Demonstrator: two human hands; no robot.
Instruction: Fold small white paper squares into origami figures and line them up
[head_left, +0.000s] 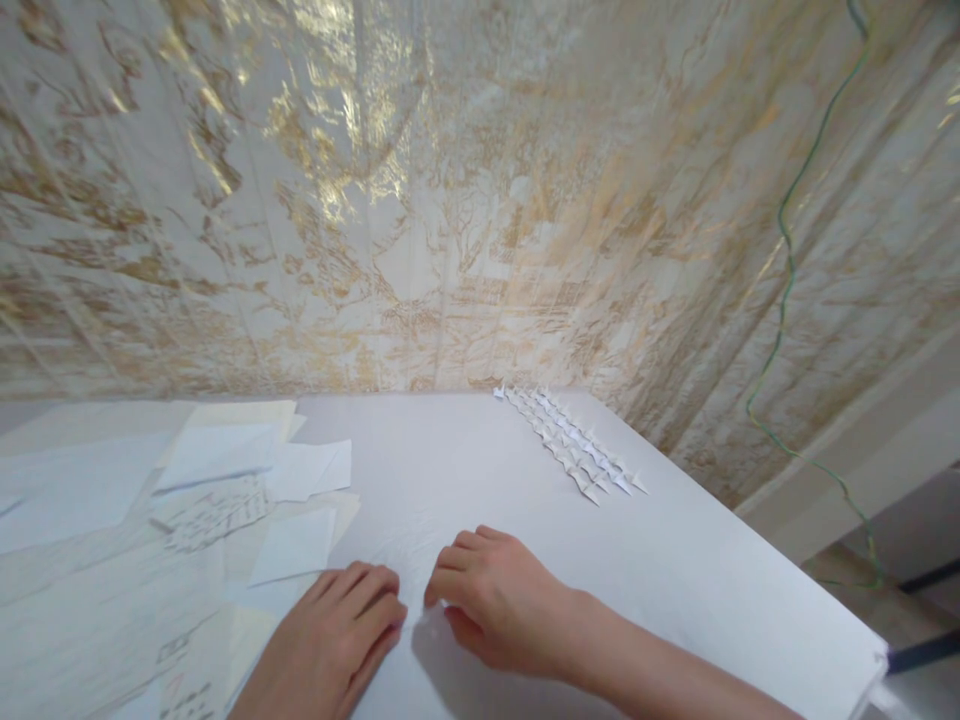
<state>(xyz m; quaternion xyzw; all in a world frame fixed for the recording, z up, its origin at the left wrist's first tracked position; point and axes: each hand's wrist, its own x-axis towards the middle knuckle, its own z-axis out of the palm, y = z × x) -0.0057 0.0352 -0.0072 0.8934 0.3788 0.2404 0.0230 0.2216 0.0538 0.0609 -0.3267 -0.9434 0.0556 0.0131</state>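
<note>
A person's two bare hands meet low in the frame over a white worktop (697, 570), fingertips close together but apart. The left hand (341, 625), at bottom center-left, lies with its fingers bent and its thumb alongside; the right hand (495, 595), at bottom center, arches with its fingers curled down. Whether either grips anything cannot be told, as the fingers hide what is beneath them.

Just beside the left hand, loose paper sheets (82, 590) overlap across the lower left of the frame, some white, some cream. Among them lies a scrap with dark markings (217, 510). Beyond the right hand, right of center, small folded paper pieces (577, 437) stand in close slanting rows reaching toward the worktop's far edge. A gold-patterned covering (450, 250) fills the upper frame, and a thin green cord (787, 260) hangs at upper right.
</note>
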